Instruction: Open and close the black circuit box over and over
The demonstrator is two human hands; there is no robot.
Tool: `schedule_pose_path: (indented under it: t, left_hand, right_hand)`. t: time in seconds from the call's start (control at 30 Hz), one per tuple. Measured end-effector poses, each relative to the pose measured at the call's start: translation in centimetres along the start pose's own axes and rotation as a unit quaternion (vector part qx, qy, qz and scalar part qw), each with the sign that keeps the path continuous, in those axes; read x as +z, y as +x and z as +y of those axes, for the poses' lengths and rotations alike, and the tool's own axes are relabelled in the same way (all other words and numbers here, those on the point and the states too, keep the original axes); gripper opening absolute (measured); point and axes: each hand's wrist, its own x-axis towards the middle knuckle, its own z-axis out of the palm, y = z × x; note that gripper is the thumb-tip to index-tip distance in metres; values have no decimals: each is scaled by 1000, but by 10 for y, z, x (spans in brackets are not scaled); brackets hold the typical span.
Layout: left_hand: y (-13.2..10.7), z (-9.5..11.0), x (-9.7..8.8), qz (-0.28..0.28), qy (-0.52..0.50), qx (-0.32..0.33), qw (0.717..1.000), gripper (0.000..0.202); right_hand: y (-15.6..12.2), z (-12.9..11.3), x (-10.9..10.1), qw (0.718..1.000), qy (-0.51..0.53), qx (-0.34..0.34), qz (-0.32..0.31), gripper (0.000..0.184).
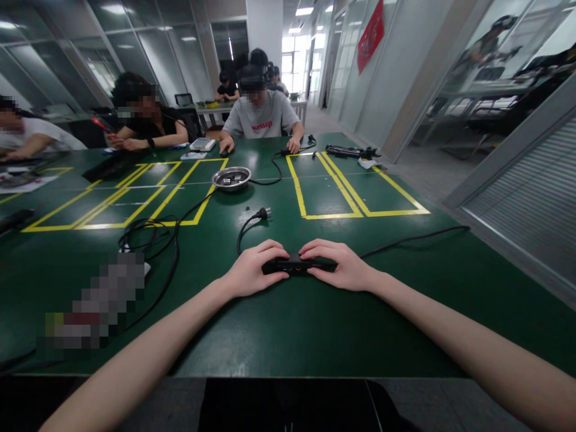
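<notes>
A long black block, which looks like a power adapter [296, 263], lies level on the green table [279, 336] in front of me. My left hand [252, 268] is closed around its left end, thumb on the near side and fingers on the far side. The right end is gripped the same way by my right hand [345, 267]. Behind my left hand, a short black cord curves up to a plug [263, 213] with bare prongs. Another black cord [414, 236] runs off to the right from behind my right hand. My fingers and palms hide both ends of the block.
A steel bowl [231, 186] with small metal parts stands farther back. At left, a blurred-out grey power strip [103, 297] lies beside coiled cable [150, 231]. Yellow tape [330, 216] marks the table. A person [263, 111] sits opposite; a folded tripod-like black object [351, 151] lies back right.
</notes>
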Motion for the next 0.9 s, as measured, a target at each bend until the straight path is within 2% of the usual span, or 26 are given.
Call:
schedule_pose_path:
  t: [0.1,0.3,0.57,0.77,0.9]
  left_hand:
    - [0,-1,0,-3,4,7,1000,22]
    - [4,3,-1,3,16,23,1000,21]
    - [1,2,4,31,124,39,991,31]
    - [1,6,7,11,132,43,990,23]
    - [2,11,9,0,135,38,990,28]
  right_hand:
    - [0,-1,-1,1000,5,0,-6,22]
    - [-1,1,4,998,-48,-4,-28,37]
    - [0,-1,4,988,-150,-30,-20,29]
    - [2,-7,8,990,-131,-41,-16,30]
    - [0,-7,10,990,-129,-50,-11,28]
